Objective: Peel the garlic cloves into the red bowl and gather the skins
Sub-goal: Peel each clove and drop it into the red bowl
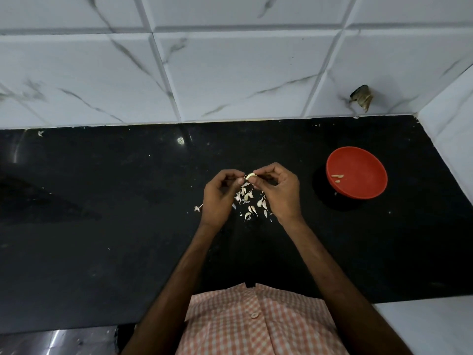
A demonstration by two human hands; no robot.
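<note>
A single garlic clove [250, 176] is held above the black counter [102, 226] between both hands. My left hand [218, 198] pinches its left end and my right hand [277, 190] pinches its right end, fingers curled. Under the hands lies a loose pile of several unpeeled cloves and papery skins [252, 202]. The red bowl [356, 176] stands to the right of my right hand, with a few peeled cloves [337, 178] in it.
A white marble-look tiled wall [230, 73] runs behind the counter and a side wall [450, 129] closes it on the right, near the bowl. A garlic stem scrap [197, 208] lies left of my left hand. A dark chipped spot [362, 97] marks the wall.
</note>
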